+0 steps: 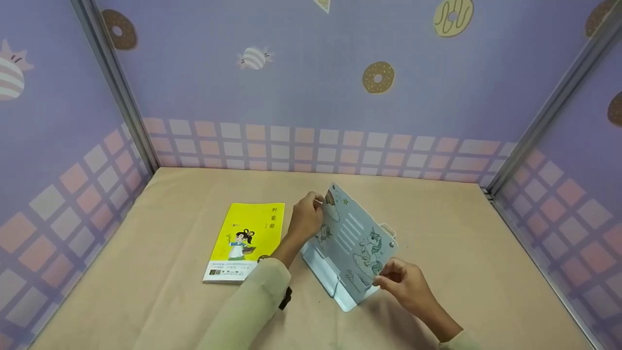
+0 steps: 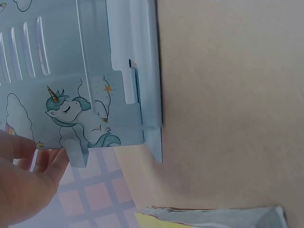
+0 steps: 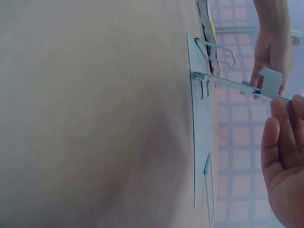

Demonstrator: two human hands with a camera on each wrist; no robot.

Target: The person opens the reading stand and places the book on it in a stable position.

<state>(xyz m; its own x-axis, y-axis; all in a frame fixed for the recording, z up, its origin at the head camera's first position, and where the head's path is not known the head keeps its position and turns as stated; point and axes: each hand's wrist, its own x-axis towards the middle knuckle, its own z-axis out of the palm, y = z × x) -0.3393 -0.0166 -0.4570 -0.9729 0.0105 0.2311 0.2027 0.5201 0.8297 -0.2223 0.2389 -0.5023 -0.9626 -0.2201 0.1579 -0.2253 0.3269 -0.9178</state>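
Note:
A light blue metal book stand (image 1: 346, 245) with unicorn and cloud drawings stands tilted on the table, its back panel raised from a flat base (image 1: 323, 272). My left hand (image 1: 307, 216) grips the panel's left edge near its upper corner. Low on the opposite edge, the thumb and fingers of my right hand (image 1: 407, 286) pinch the panel. The left wrist view shows my left fingers behind the edge, beside a small bent tab (image 2: 77, 154). In the right wrist view the panel is seen edge-on above the base (image 3: 202, 128), with thin wire loops (image 3: 208, 190) at the base.
A yellow book (image 1: 248, 221) with a cartoon figure on its cover lies flat left of the stand, close to my left forearm. Purple patterned walls (image 1: 311, 87) enclose the beige table (image 1: 437, 218) at the back and both sides.

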